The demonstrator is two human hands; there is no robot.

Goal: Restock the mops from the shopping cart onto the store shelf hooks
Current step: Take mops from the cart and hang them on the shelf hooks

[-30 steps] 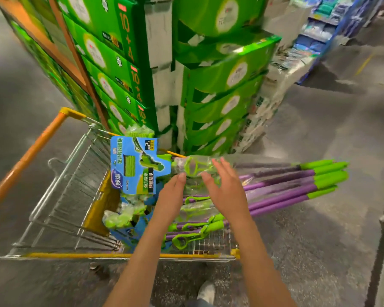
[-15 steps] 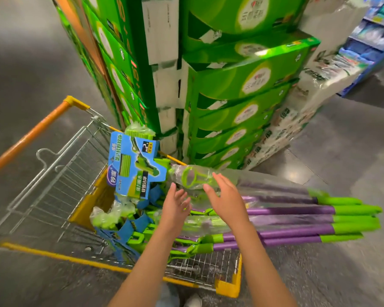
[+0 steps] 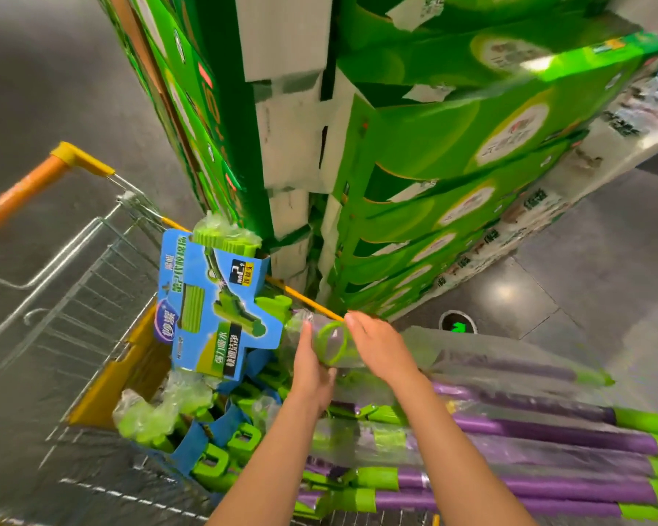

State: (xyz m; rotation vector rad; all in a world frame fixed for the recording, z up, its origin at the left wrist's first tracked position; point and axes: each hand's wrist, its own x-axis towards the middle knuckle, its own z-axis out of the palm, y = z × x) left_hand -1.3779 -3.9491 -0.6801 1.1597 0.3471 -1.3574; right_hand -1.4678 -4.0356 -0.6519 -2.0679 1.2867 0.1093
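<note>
**Two hands on a wrapped mop at the shopping cart**

Head view: Looking down at a wire shopping cart (image 3: pixel 73 298) with an orange handle (image 3: pixel 20 191), standing on a grey floor. The cart is the landmark here. Inside it lies a pile of mops (image 3: pixel 509 449) with purple and green poles, most in clear plastic wrap; their poles stick out over the cart's right side. At the cart's middle, one mop head stands upright in a blue printed card sleeve (image 3: pixel 213 305). Just right of that sleeve, above the pile, both hands meet on the top mop (image 3: pixel 331 341), at a green ring under its clear wrap. The left hand (image 3: pixel 312 370) cups the wrapped end from below, fingers curled around it. The right hand (image 3: pixel 380 347) rests on it from above, fingers together; whether it grips fully I cannot tell. Beyond the cart's far rim rises a tall stack of green cartons (image 3: pixel 415 165).
</note>
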